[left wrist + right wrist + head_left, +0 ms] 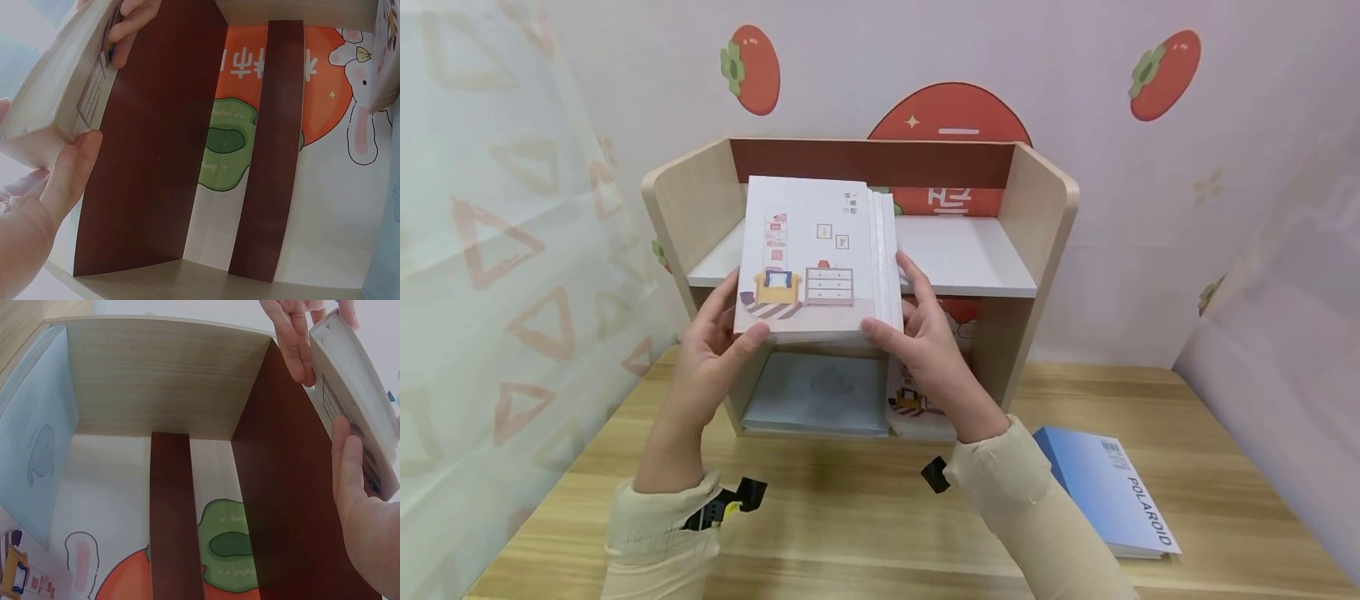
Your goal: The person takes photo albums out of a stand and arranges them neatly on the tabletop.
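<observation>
Both hands hold a thick white book (805,250) in front of the upper shelf in the head view. Its cover shows a drawn yellow armchair and a chest of drawers. My left hand (703,354) grips the lower left corner, thumb on the cover. On the right side my right hand (928,342) grips the spine edge, its thumb also on the cover. The book's page edges and underside show in the left wrist view and again in the right wrist view, where the right fingers (350,456) press against the underside.
A small wooden desk shelf (1052,200) stands against the wall. Its lower compartment holds a light blue book (816,396) lying flat and another book with a similar armchair drawing (913,404). To the right, a blue POLAROID book (1105,492) lies on the wooden table (820,533).
</observation>
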### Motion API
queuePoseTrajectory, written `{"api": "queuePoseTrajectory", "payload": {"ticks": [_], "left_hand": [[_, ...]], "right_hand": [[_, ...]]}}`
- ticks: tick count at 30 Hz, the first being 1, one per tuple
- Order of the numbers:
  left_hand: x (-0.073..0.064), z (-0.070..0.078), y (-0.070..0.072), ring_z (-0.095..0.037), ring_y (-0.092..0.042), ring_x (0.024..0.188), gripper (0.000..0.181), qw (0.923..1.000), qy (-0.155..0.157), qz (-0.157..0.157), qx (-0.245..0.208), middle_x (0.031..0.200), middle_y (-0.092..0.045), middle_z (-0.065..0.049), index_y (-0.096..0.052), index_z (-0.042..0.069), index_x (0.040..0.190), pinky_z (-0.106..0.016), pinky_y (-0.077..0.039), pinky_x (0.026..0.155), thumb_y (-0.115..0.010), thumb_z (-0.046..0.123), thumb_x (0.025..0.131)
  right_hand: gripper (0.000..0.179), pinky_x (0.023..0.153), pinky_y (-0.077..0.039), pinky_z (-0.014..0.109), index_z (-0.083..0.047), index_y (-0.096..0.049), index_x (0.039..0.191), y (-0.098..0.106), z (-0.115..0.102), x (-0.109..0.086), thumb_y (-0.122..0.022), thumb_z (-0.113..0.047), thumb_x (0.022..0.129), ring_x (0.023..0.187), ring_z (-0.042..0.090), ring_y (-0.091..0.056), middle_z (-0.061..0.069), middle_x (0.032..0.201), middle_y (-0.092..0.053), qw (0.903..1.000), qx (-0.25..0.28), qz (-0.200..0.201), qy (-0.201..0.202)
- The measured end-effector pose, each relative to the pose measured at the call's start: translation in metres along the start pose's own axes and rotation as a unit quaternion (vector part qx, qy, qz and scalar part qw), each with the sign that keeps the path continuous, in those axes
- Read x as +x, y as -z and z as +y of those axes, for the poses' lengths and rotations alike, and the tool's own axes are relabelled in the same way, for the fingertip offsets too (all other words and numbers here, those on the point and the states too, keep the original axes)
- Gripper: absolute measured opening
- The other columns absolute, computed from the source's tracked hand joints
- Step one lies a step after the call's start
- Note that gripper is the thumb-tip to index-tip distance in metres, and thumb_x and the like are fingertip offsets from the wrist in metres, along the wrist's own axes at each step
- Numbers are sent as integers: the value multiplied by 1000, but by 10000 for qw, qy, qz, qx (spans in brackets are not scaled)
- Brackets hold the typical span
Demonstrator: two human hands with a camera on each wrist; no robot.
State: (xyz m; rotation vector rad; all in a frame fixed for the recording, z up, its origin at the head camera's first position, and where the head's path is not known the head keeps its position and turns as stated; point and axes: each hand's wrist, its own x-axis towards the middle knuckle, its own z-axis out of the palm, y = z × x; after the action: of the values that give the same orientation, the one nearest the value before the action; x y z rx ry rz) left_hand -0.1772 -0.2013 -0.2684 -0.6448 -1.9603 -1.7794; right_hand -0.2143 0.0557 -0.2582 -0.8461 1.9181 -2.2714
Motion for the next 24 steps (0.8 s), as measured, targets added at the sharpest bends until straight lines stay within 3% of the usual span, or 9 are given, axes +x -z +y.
{"api": "queuePoseTrajectory", "payload": {"ticks": [10,15,24], "left_hand": [[-2,2,2,-9,-59,114,59,9956,176,-294,-867,144,-46,-4,-23,11,158,-15,-52,91,-41,5,102],[-3,2,5,-9,-58,114,62,9961,160,-435,-746,148,-43,-2,-23,13,159,-16,-52,92,-42,0,101],[-5,1,7,-12,-60,106,73,9923,3,-720,-1005,142,-50,-8,-24,16,159,-18,-55,87,-46,-9,94]], "right_hand": [[93,97,-52,23,-32,-9,160,8,0,-1,-67,-3,93,116,15,-63,9,141,-55,9997,8,-231,-119],[97,97,-52,27,-33,-6,160,9,1,-3,-66,1,92,122,19,-60,7,145,-50,9991,-19,-408,-111],[101,99,-52,28,-35,-3,159,15,2,-7,-69,-3,90,126,20,-58,5,152,-44,9974,208,-696,-37]]}}
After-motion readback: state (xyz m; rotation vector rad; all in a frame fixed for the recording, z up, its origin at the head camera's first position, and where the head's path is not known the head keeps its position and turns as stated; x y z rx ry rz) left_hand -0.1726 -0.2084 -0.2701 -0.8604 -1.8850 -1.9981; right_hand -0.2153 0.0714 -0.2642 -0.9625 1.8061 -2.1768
